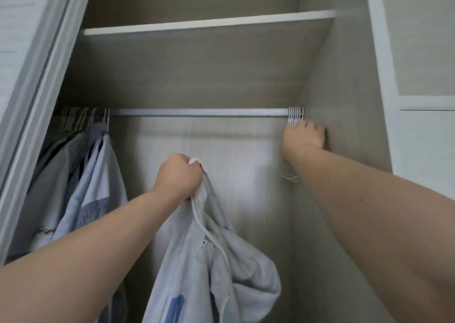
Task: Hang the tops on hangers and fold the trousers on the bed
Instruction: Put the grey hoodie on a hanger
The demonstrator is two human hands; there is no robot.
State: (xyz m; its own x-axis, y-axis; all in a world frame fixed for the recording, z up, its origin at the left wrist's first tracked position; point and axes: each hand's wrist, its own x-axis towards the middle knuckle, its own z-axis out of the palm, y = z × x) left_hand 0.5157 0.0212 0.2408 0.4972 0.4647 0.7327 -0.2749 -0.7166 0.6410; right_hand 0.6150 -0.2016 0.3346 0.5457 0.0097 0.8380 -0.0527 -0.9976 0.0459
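Note:
My left hand [177,176] grips a pale grey hooded top [209,261] by its neck, bunched in the fist, with a white drawstring trailing down. The top hangs free in the middle of the open wardrobe. My right hand [302,138] reaches to the far right end of the metal rail [197,112] and holds the necks of several empty white hangers [295,115] that hang there; their lower bars show below my wrist. Whether the fingers close round one hanger or the bunch is hidden.
Several tops on hangers [91,175] crowd the left end of the rail. A white shelf [209,23] spans the wardrobe above. The sliding door frame [41,81] stands at the left, the wardrobe side wall [344,138] at the right.

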